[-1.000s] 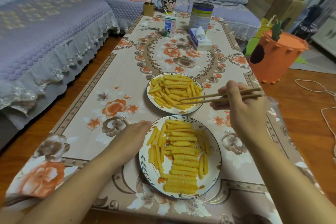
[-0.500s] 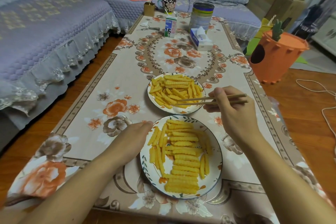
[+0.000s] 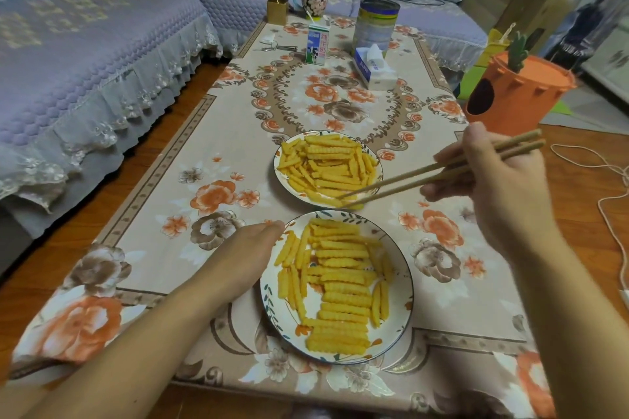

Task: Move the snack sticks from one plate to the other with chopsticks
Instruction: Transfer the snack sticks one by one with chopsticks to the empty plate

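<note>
Now the right hand (image 3: 503,194) holds the chopsticks (image 3: 439,170), tips nearly together on a stick (image 3: 343,202) at the far plate's (image 3: 282,180) near rim. Next: pinch, lift, carry to the near plate (image 3: 405,292). Left hand (image 3: 241,255) lies flat, fingers together, beside it.

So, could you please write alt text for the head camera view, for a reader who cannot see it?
A person's right hand holds chopsticks with their tips among snack sticks at the near edge of the far plate. The left hand rests against the near plate, also full of snack sticks, on a floral tablecloth beside a sofa.
</note>
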The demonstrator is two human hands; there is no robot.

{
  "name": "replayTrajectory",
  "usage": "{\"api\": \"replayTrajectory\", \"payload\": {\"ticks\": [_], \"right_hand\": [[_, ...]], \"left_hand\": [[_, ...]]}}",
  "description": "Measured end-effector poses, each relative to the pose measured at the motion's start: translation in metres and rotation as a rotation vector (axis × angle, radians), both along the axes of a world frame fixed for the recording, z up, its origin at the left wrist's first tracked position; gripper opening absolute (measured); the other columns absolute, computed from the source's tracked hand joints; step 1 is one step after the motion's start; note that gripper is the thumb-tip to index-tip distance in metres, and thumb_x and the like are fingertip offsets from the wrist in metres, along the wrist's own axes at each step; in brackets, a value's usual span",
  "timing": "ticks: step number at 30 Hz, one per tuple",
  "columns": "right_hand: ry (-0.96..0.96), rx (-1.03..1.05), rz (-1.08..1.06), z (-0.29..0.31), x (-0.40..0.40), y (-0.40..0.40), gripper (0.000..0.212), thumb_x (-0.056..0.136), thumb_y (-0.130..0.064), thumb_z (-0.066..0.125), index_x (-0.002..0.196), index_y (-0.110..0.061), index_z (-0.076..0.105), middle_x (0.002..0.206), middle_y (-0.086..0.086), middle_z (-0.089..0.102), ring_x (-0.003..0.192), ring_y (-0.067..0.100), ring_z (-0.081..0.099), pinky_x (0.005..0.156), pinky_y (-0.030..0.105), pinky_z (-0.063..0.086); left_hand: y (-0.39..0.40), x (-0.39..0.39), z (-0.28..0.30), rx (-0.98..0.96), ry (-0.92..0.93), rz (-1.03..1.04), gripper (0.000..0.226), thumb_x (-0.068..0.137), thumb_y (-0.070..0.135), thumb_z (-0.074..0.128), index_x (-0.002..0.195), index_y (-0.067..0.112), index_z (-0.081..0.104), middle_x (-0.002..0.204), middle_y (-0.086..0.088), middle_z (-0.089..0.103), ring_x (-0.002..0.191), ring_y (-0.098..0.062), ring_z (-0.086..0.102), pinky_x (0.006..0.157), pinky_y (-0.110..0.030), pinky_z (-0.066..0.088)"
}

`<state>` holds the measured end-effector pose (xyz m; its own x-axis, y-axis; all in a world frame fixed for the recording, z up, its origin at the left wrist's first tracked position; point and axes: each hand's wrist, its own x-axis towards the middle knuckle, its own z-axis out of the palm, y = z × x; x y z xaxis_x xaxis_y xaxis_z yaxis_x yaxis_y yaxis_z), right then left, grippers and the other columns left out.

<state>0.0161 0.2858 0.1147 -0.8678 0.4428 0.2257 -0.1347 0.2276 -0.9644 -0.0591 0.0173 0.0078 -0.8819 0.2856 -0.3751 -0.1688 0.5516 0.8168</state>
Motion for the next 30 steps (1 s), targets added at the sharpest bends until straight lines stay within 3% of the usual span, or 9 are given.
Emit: {"api": "replayTrajectory", "payload": {"ticks": [5,11,17,20,22,26,30], "right_hand": [[-0.143,0.002,0.085,0.022,0.020,0.009,0.047,0.102,-0.033,0.048,0.081,0.005,0.065,0.062,0.023,0.066,0.049,0.033,0.067,0.047,0.034,0.060],[-0.220,0.116,0.159,0.010,0.021,0.004,0.049,0.090,-0.042,0.055,0.082,0.005,0.069,0.062,0.024,0.067,0.053,0.040,0.070,0.049,0.040,0.060],[-0.076,-0.025,0.056,0.011,0.019,0.013,0.041,0.096,-0.034,0.055,0.084,0.004,0.066,0.062,0.018,0.067,0.051,0.033,0.068,0.052,0.036,0.062],[-0.005,-0.087,-0.106,-0.003,0.010,0.020,0.036,0.106,-0.028,0.051,0.091,0.000,0.067,0.076,0.018,0.070,0.062,0.033,0.073,0.063,0.037,0.065],[-0.028,-0.042,-0.160,-0.015,0.002,0.018,0.034,0.108,-0.028,0.049,0.093,-0.004,0.069,0.085,0.021,0.072,0.069,0.034,0.075,0.068,0.038,0.065],[-0.069,0.098,-0.090,-0.040,-0.011,-0.001,0.032,0.107,-0.026,0.051,0.096,-0.005,0.072,0.083,0.019,0.074,0.071,0.027,0.076,0.070,0.041,0.065],[-0.036,0.149,-0.063,-0.052,-0.023,-0.009,0.030,0.105,-0.028,0.054,0.094,-0.007,0.072,0.083,0.019,0.074,0.071,0.026,0.076,0.072,0.044,0.064]], "left_hand": [[0.003,-0.001,0.000,-0.017,0.022,-0.013,0.051,0.104,0.052,0.036,0.089,0.015,0.069,0.086,0.001,0.071,0.090,-0.015,0.067,0.093,-0.040,0.052],[0.003,0.000,0.002,-0.017,0.024,-0.026,0.050,0.104,0.049,0.036,0.088,0.012,0.065,0.081,-0.005,0.068,0.088,-0.021,0.068,0.090,-0.045,0.053],[0.004,0.000,0.003,-0.033,0.042,-0.034,0.046,0.106,0.045,0.035,0.091,0.017,0.068,0.094,0.000,0.071,0.096,-0.018,0.066,0.095,-0.045,0.053],[0.004,0.000,0.002,-0.040,0.052,-0.037,0.047,0.107,0.044,0.034,0.092,0.014,0.067,0.094,-0.002,0.070,0.095,-0.018,0.066,0.095,-0.045,0.053],[0.004,0.000,0.002,-0.033,0.056,-0.030,0.047,0.106,0.044,0.035,0.091,0.012,0.066,0.091,-0.003,0.070,0.093,-0.019,0.066,0.094,-0.045,0.053],[0.004,0.000,0.002,-0.029,0.054,-0.035,0.047,0.107,0.042,0.034,0.097,0.007,0.064,0.094,-0.010,0.070,0.097,-0.024,0.066,0.095,-0.047,0.052],[0.003,-0.001,-0.001,-0.010,0.039,-0.026,0.047,0.105,0.046,0.036,0.093,0.014,0.068,0.094,-0.004,0.072,0.096,-0.021,0.067,0.094,-0.045,0.052]]}}
